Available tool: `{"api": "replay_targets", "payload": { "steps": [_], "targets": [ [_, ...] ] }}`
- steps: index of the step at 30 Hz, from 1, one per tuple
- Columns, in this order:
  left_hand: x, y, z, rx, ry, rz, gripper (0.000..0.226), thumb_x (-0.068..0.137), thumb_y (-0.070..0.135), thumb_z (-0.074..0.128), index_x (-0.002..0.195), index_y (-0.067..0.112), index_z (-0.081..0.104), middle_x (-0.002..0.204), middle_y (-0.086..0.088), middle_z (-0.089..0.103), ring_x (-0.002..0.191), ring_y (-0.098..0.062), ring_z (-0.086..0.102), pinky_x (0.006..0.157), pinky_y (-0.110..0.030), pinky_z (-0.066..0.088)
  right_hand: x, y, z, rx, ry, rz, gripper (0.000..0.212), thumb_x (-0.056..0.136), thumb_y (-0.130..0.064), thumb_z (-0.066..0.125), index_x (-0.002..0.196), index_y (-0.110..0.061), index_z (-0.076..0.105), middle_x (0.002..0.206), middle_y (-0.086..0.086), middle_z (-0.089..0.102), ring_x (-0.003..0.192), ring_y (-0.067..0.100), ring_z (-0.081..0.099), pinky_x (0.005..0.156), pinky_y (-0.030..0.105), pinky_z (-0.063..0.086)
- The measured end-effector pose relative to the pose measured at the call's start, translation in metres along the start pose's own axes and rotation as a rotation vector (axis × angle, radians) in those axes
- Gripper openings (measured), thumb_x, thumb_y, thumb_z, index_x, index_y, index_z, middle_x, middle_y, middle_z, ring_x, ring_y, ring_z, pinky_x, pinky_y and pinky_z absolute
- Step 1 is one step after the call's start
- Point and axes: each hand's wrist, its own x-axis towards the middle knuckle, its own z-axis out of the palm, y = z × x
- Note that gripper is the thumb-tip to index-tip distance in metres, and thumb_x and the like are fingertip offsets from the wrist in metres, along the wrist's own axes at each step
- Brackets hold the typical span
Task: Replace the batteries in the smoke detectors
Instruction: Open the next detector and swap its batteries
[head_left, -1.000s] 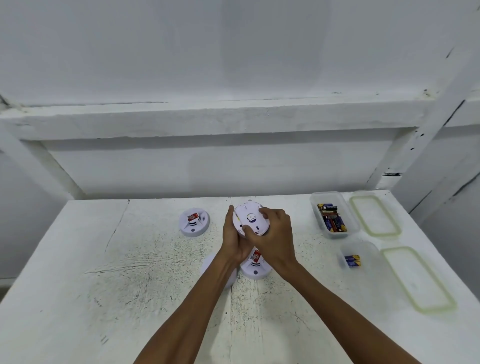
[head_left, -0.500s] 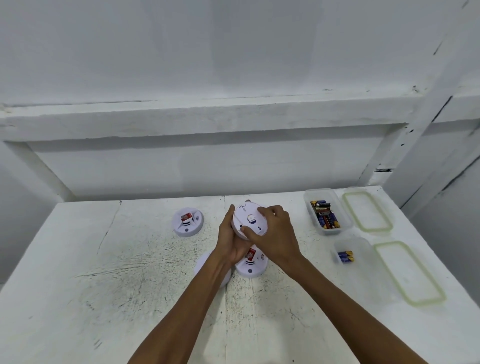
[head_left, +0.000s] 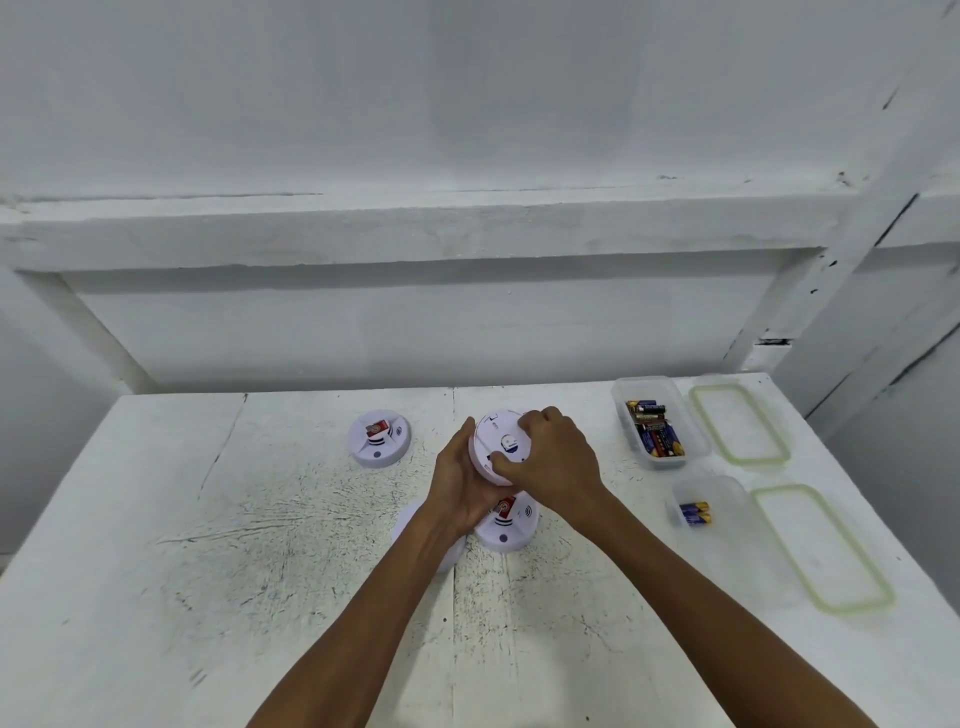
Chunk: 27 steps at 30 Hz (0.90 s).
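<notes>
White detector (head_left: 500, 439) between both hands (head_left: 460, 488) (head_left: 560, 463)

white smoke detectors (head_left: 378, 439), scuffed white table (head_left: 156, 571), green-rimmed lids (head_left: 740, 423)

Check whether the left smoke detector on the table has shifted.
No. The left smoke detector keeps the same gap from the battery box.

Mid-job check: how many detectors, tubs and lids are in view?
Detectors: 3 (held, far left, near); a half-hidden white disc is unclear.
Tubs: 2
Lids: 2
Total: 7
</notes>
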Motion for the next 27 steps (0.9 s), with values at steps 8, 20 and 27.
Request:
{"api": "replay_targets", "payload": {
  "steps": [8,20,27],
  "targets": [
    [0.001,-0.011,-0.004,-0.047,0.024,0.043,0.054,0.104,0.043,0.041,0.138,0.005,0.059,0.135,-0.023,0.062,0.121,-0.037,0.059,0.118,-0.059,0.028,0.005,-0.003,0.001,-0.020,-0.004,-0.027,0.066,0.072,-0.057,0.070,0.117,-0.011,0.057,0.110,0.003,0.055,0.100,0.021,0.055,0.078,0.033,0.050],
    [0.001,-0.012,-0.004,-0.083,0.045,0.051,0.052,0.105,0.043,0.039,0.126,0.004,0.067,0.130,-0.023,0.066,0.119,-0.038,0.060,0.120,-0.060,0.025,0.006,0.002,0.007,0.057,0.035,-0.037,0.066,0.068,-0.062,0.069,0.105,-0.009,0.055,0.097,0.003,0.056,0.088,0.019,0.056,0.073,0.028,0.048],
    [0.001,-0.007,-0.001,-0.100,0.073,0.067,0.067,0.095,0.047,0.050,0.148,0.005,0.049,0.144,-0.025,0.056,0.132,-0.041,0.052,0.114,-0.061,0.038,0.005,0.020,-0.002,0.132,0.073,0.062,0.058,0.068,-0.053,0.075,0.106,-0.013,0.055,0.101,-0.002,0.052,0.089,0.013,0.049,0.073,0.024,0.037]
  ]
}}
